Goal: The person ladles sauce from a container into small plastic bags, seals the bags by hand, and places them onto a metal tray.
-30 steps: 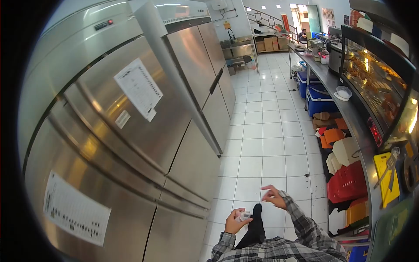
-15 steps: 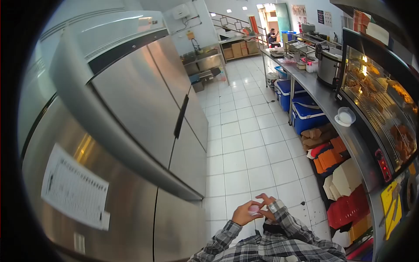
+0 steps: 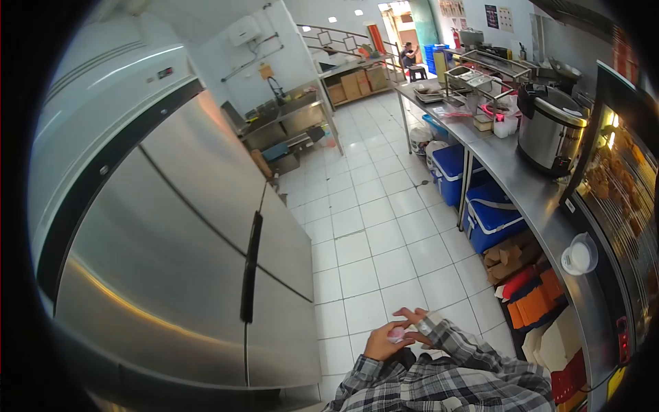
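Observation:
In front of my body, low in the head view, my left hand [image 3: 379,342] is closed around a small round pink-and-white container [image 3: 396,334]. From the other side my right hand [image 3: 416,328] meets it, its lower fingers on the container's edge and its upper fingers stretched over the top. The container is too small for me to make out its contents or lid. Both forearms are in checked sleeves. Tiled floor [image 3: 360,271] lies beyond and beneath the hands.
On the left stands a steel refrigerator [image 3: 161,254]. Along the right runs a steel counter [image 3: 511,161] with a large cooker [image 3: 549,134], a clear plastic cup [image 3: 580,255] and a heated display case [image 3: 618,185]. Blue coolers [image 3: 491,220] and folded boxes sit below. A person [image 3: 410,60] sits far off.
I have moved forward along the aisle, and the view has turned slightly. The refrigerator and counter are nearer; the paper sheet is out of sight. Both hands remain at the small container.

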Tool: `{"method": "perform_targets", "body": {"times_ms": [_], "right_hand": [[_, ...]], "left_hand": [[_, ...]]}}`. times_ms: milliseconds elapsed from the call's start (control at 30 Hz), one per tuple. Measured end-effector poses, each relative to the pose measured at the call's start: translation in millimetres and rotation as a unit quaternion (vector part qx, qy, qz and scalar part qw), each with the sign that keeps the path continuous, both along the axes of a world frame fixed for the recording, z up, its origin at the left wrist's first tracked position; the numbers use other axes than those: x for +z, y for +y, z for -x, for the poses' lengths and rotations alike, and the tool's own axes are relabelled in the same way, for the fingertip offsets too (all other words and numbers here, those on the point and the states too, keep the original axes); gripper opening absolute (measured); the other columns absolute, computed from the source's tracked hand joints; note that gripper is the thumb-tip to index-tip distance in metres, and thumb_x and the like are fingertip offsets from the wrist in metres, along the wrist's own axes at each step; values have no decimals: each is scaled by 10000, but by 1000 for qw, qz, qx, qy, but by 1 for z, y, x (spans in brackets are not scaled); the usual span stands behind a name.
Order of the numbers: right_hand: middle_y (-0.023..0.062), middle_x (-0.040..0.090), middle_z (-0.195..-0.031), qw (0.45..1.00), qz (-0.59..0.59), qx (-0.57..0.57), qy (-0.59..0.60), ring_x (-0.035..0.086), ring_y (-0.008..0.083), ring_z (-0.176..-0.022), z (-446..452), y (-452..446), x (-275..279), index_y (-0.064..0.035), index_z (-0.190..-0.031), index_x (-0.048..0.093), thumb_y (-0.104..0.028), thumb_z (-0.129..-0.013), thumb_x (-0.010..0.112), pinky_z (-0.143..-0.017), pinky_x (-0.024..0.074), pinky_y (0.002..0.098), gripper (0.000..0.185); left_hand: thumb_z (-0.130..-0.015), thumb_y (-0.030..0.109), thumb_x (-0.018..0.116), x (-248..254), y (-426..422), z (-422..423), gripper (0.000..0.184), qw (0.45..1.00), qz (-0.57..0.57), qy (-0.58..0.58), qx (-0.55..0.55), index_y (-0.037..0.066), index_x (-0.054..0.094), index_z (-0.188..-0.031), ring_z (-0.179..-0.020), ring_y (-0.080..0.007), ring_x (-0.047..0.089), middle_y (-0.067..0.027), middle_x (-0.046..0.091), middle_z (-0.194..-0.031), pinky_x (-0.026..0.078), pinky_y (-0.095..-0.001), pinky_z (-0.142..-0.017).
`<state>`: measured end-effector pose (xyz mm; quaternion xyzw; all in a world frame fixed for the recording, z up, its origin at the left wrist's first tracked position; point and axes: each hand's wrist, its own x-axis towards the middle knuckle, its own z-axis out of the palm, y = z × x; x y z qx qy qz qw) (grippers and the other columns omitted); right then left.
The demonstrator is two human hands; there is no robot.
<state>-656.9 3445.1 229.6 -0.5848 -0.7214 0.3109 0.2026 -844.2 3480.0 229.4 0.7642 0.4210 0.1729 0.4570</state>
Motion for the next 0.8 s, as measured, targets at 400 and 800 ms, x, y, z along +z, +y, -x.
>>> {"method": "perform_targets", "body": {"times_ms": [400,800], "right_hand": [[-37,726,-1033,998,66,4,-10,581,281,-954,-90,366,10,-231,-1441,335,-257,-712,799,-868,532,417,865],[1,727,-947,954,-32,-296,28,616,264,-919,-297,596,12,-203,-1395,394,-264,-723,823,-811,516,422,800]], "left_hand": [[-662,394,899,2,383,-82,671,994,-31,52,-94,92,660,-1211,-874,-194,694,-91,718,-1047,553,-331,-816],[-679,426,871,7,714,-337,617,941,-84,8,-327,141,671,-1188,-843,-220,695,-75,713,-1019,554,-323,-764]]}}
